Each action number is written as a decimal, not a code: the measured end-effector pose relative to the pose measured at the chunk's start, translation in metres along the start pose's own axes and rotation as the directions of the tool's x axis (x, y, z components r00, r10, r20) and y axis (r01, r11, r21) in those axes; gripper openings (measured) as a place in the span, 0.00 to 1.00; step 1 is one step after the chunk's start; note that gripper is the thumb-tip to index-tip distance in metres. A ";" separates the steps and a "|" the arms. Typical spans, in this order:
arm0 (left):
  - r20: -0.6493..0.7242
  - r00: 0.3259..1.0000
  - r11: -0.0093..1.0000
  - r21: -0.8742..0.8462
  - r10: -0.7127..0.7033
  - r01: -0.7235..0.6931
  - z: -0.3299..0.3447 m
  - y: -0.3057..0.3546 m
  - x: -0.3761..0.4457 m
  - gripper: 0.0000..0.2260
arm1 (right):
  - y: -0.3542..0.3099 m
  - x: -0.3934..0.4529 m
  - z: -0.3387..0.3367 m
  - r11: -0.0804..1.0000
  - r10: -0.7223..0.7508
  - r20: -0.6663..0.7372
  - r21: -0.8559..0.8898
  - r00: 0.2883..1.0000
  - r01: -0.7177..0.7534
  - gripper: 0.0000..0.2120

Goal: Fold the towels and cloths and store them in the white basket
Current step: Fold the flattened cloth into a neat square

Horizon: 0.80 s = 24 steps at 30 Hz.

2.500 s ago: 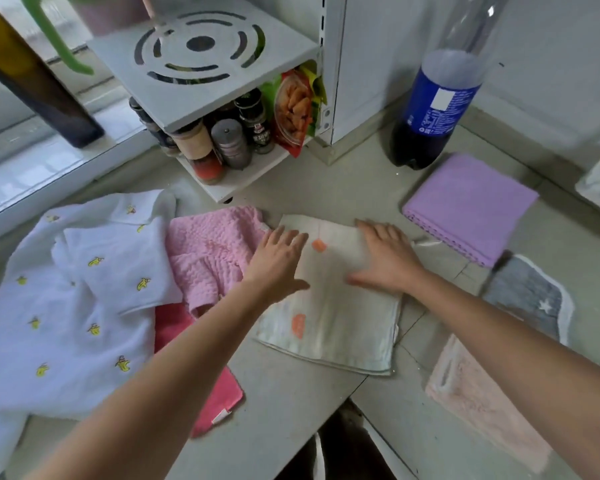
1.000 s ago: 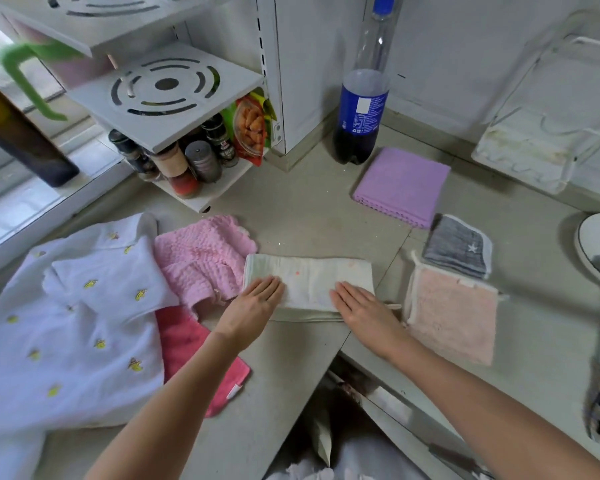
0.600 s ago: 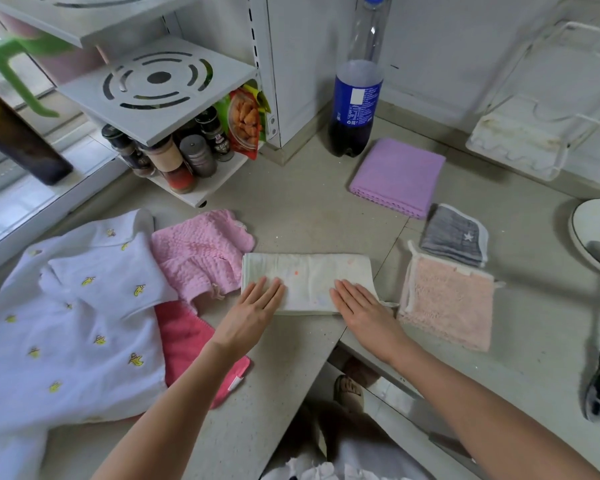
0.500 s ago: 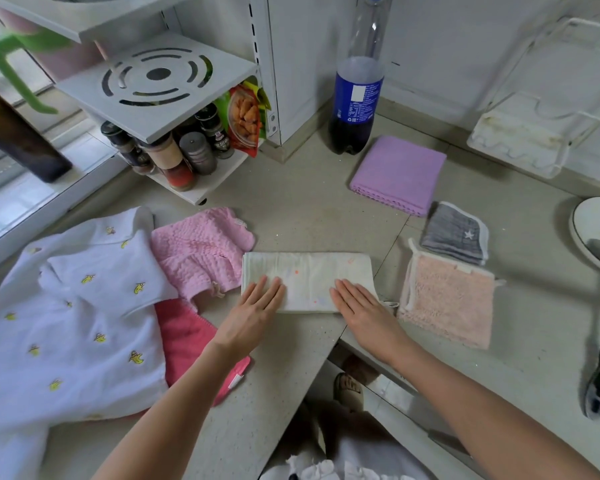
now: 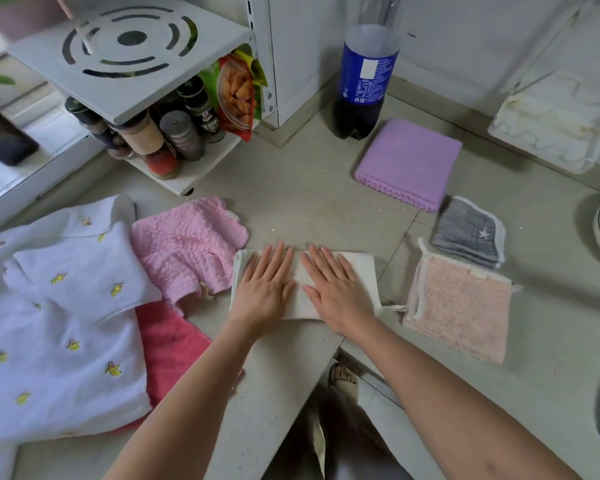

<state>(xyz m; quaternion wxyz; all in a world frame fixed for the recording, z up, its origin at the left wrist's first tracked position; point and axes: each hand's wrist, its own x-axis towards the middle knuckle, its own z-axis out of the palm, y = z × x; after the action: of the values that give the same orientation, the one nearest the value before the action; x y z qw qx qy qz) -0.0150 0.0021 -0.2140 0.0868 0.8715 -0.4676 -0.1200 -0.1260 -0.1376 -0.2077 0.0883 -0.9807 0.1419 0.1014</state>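
Grey countertop (image 5: 291,209), both hands flat on folded cream cloth (image 5: 364,271), side by side

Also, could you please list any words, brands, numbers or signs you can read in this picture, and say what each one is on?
None can be read.
Soda bottle: blue label with a white patch and small print, too blurred.
Spice jar: dark label with a red mark, lettering too small.
Snack packet: only a food picture, no legible text.
Grey cloth: a white star, no words.

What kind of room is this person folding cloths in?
Most likely a home kitchen: a speckled countertop carries a corner rack of spice jars, a big cola bottle and a white dish drainer by the wall.
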 end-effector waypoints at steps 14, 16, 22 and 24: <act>0.160 0.960 0.950 0.178 0.229 -0.256 -0.030 -0.057 -0.040 0.36 | 0.039 -0.054 -0.020 0.999 -0.017 0.147 -0.036 0.989 0.022 0.39; 0.157 0.940 0.933 0.151 0.304 -0.327 -0.036 -0.065 -0.046 0.32 | 0.042 -0.064 -0.026 0.984 -0.135 0.169 -0.096 0.976 0.152 0.36; -0.010 0.902 0.880 0.224 0.432 -0.419 -0.054 -0.045 -0.031 0.27 | 0.033 -0.050 -0.034 0.955 -0.240 -0.063 -0.194 0.969 0.224 0.29; -0.017 0.910 0.884 0.247 0.414 -0.398 -0.055 -0.039 -0.031 0.26 | 0.033 -0.047 -0.035 0.956 -0.240 -0.097 -0.198 0.966 0.217 0.26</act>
<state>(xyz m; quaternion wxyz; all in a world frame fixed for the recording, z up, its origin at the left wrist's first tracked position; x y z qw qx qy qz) 0.0153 0.0514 -0.1676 0.0211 0.7618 -0.6473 -0.0120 -0.1732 -0.1634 -0.1679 -0.0008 -0.9988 0.0224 0.0443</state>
